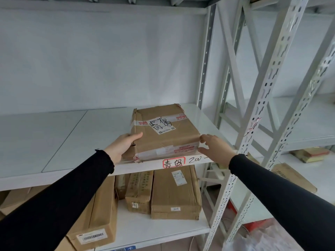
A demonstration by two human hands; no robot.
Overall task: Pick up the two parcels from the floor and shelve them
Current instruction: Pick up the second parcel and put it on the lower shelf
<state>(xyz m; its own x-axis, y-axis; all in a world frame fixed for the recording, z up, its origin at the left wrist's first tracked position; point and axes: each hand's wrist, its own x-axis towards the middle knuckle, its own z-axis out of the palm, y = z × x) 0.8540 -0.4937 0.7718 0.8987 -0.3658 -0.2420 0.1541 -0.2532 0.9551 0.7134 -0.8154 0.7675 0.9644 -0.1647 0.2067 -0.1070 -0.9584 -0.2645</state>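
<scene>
Parcel (164, 131) is matt brown cardboard, creased at the corners, strapped with glossy clear tape and carrying a white paper label with black marker scrawl. Shelf board (72, 134) looks like smooth painted sheet metal with a faint sheen, uprights (268, 98) are perforated painted steel angle (paint chipped in spots). Boxes below (175, 192) are the same dull corrugated card with paper stickers; both sleeves (68, 201) are black matt knit cloth.

We have both arms extended forward in black sleeves. Left hand (123, 148) palm inward, thumb laid forward, fingers hidden from view. Right hand (215, 148) spread, fingers apart, thumb low. The two hands face each other, well apart.
</scene>
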